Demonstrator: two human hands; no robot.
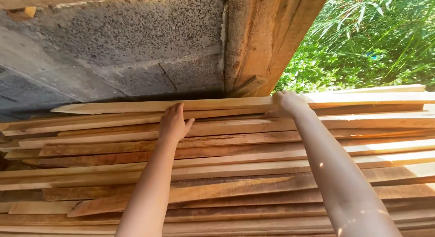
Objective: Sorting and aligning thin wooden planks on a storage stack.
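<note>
Both grips rest on the top plank point(217, 104): left hand point(173, 123) flat with fingers extended, right hand point(287, 104) curled over its far edge. Plank lies lengthwise left-right atop the stack point(253, 173), pointed end left.

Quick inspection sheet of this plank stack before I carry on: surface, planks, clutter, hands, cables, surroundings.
Surface: stack of planks, long thin boards laid roughly level, ends uneven.
Job's things: top plank, pale, pointed at its left end, lying along the far edge.
Clutter: short wood offcut leaning at the post's foot.
Hands: left hand flat on the upper planks; right hand on the top plank, grip unclear.
Cables: nothing seen.
Surroundings: rough grey block wall, wooden post, sunlit green plants.
</note>
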